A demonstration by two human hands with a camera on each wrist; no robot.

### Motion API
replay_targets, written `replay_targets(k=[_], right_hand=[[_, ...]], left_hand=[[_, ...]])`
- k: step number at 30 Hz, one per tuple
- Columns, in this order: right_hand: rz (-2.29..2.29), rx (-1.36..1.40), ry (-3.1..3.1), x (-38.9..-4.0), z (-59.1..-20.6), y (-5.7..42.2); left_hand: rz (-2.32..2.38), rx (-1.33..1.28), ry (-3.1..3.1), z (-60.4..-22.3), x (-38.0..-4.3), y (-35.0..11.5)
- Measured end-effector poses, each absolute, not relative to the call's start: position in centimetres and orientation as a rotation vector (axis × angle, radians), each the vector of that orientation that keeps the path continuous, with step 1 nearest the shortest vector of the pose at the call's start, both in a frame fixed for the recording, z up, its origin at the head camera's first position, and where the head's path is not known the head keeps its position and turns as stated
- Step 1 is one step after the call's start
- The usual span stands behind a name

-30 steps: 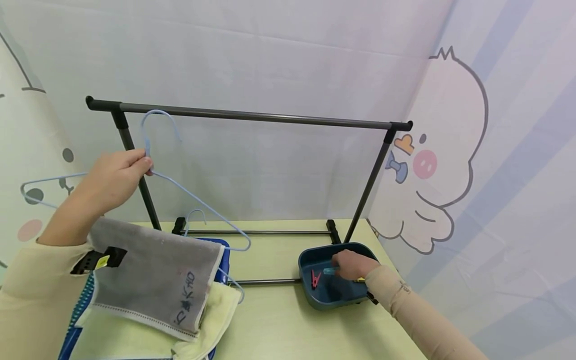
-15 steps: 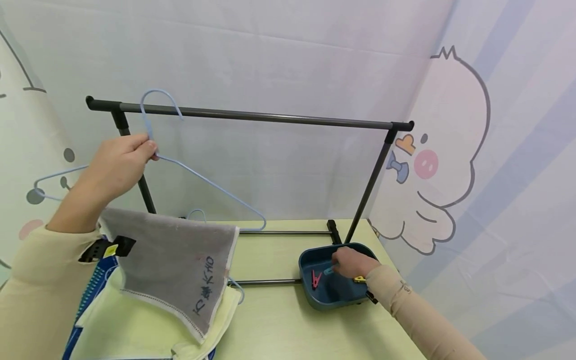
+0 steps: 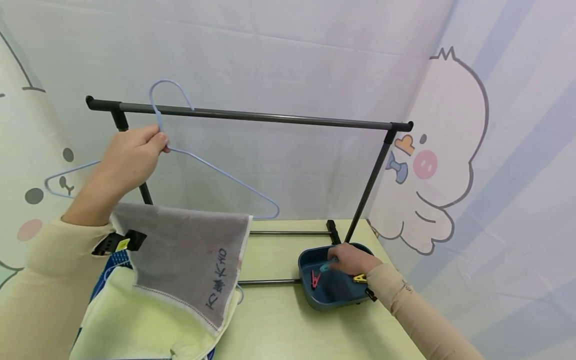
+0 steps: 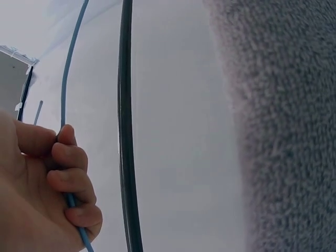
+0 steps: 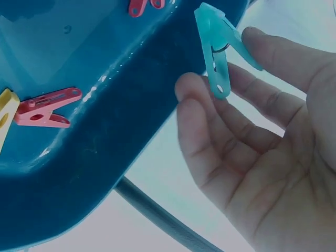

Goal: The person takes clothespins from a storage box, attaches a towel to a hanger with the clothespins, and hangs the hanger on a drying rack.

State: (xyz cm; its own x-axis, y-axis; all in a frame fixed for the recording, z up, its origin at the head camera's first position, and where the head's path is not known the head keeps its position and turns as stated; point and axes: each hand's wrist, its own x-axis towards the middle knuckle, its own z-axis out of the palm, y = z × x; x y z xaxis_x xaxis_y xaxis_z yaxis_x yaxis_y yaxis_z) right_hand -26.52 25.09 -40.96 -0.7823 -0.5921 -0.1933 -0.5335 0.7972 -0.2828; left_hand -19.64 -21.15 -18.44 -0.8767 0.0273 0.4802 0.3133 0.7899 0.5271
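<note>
My left hand (image 3: 135, 155) grips the neck of a light blue clothes hanger (image 3: 217, 168), its fingers curled round the wire in the left wrist view. Over the hanger's bottom bar drapes a grey towel (image 3: 189, 255) with dark handwriting. The hook overlaps the rack's top rail (image 3: 261, 116) in the head view. At the right, my right hand (image 3: 353, 258) is over a dark blue basin (image 3: 333, 291). Between thumb and fingers it pinches a turquoise clothespin (image 5: 216, 50). Red clothespins (image 5: 47, 107) and a yellow clothespin (image 5: 6, 113) lie in the basin.
Pale yellow cloth (image 3: 139, 315) lies in a blue basket (image 3: 118, 257) at the lower left, with more hanger wire (image 3: 241, 295) poking out. The rack's right leg (image 3: 371, 182) rises behind the basin. Its lower bar (image 3: 270, 282) runs across the table (image 3: 279, 325).
My left hand has lifted the hanger and towel up and to the right, bringing the hook to the rail's height. My right hand has risen slightly with the turquoise clothespin.
</note>
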Motion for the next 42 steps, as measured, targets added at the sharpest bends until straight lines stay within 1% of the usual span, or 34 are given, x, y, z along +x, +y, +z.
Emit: replay_targets(k=[10, 19, 35, 42], right_hand=[[-0.378, -0.807, 2.785, -26.5, -39.9, 24.9], [-0.395, -1.024, 2.781, -26.4, -38.5, 24.2], [-0.505, -1.098, 2.743, -24.1, -34.1, 22.4], [-0.529, -1.255, 2.788, -23.8, -32.9, 22.4]], left_hand=[[-0.882, -0.257, -2.529, -18.0, -19.9, -19.6], [-0.88, -0.269, -2.531, -18.0, -20.4, -18.3], [-0.89, -0.304, -2.577, -19.2, -21.5, -17.1], [-0.91, -0.311, -2.581, -19.7, -21.7, -16.7]])
